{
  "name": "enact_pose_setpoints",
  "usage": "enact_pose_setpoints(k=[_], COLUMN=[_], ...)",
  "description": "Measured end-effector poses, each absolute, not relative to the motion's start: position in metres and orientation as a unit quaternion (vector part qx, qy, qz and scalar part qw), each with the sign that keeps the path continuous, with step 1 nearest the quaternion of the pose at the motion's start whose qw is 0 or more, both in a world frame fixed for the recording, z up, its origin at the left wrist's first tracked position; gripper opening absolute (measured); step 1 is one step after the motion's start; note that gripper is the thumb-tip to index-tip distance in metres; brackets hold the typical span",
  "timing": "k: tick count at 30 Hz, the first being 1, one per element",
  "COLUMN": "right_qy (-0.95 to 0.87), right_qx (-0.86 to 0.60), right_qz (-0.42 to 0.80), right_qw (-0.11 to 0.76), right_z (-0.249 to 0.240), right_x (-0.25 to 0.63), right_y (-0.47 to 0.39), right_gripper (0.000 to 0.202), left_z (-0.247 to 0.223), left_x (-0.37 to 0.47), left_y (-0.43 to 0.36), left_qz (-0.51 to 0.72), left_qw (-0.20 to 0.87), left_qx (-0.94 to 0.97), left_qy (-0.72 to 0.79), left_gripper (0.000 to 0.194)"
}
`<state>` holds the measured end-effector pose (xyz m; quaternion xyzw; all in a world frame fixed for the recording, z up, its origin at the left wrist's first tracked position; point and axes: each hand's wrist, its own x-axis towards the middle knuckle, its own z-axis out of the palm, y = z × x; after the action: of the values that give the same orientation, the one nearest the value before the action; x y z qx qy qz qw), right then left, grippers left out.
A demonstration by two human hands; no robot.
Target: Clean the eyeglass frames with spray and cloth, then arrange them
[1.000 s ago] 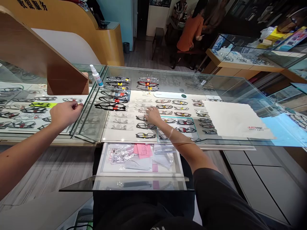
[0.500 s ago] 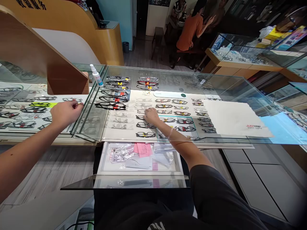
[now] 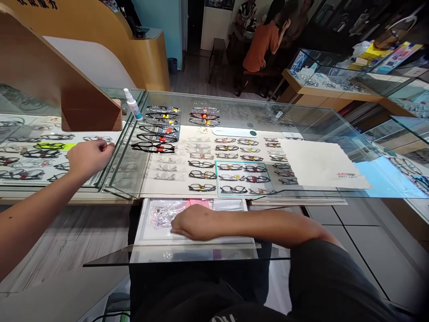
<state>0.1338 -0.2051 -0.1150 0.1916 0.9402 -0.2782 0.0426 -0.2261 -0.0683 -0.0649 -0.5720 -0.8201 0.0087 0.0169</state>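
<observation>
My left hand (image 3: pixel 89 157) is closed in a loose fist at the edge of the left glass counter, beside the wooden stand (image 3: pixel 90 117). Anything inside its fingers is hidden. My right hand (image 3: pixel 196 222) is over the pulled-out white drawer (image 3: pixel 142 223), back upward and fingers curled down. What it may hold does not show. Around it in the drawer lie clear plastic packets (image 3: pixel 164 214) and pink paper (image 3: pixel 198 202). Black glasses (image 3: pixel 153 146) are lined up on the glass top, with more glasses (image 3: pixel 201 175) inside the case.
A white spray bottle (image 3: pixel 133 105) stands on the glass near the wooden stand. A large white sheet (image 3: pixel 317 163) lies on the right part of the counter. A glass panel (image 3: pixel 187 259) juts out below the drawer. People sit at the back, one in an orange top (image 3: pixel 259 47).
My right hand has moved from the glass top, over the glasses, down and toward me to the drawer. My left hand stays in place. The view has shifted slightly.
</observation>
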Motion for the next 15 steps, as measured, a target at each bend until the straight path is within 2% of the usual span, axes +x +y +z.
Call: enact_pose_setpoints(k=[2, 5, 7, 10, 12, 15], right_qy=[0.953, 0.929, 0.904, 0.887, 0.877, 0.85], right_qx=[0.184, 0.348, 0.404, 0.435, 0.469, 0.525], right_qz=[-0.239, -0.097, -0.003, 0.037, 0.021, -0.004], right_qw=[0.005, -0.083, -0.14, -0.151, -0.107, -0.031], right_z=[-0.076, -0.027, -0.013, -0.017, -0.025, -0.033], right_x=[0.145, 0.175, 0.199, 0.224, 0.227, 0.217], right_y=[-0.191, -0.109, -0.034, 0.058, 0.092, 0.109], right_gripper=[0.052, 0.067, 0.076, 0.088, 0.077, 0.048], left_z=[-0.065, -0.064, -0.064, -0.063, -0.064, -0.066], left_x=[-0.226, -0.226, -0.226, -0.226, -0.227, -0.229], left_y=[-0.069, -0.069, -0.069, -0.068, -0.068, -0.07], left_qz=[0.01, 0.009, 0.009, 0.006, -0.001, -0.03], left_qw=[0.019, 0.02, 0.014, 0.004, 0.0, -0.006], left_qx=[-0.574, -0.579, -0.581, -0.578, -0.579, -0.586], left_qy=[-0.818, -0.815, -0.814, -0.816, -0.815, -0.81], left_gripper=[0.051, 0.053, 0.053, 0.052, 0.049, 0.037])
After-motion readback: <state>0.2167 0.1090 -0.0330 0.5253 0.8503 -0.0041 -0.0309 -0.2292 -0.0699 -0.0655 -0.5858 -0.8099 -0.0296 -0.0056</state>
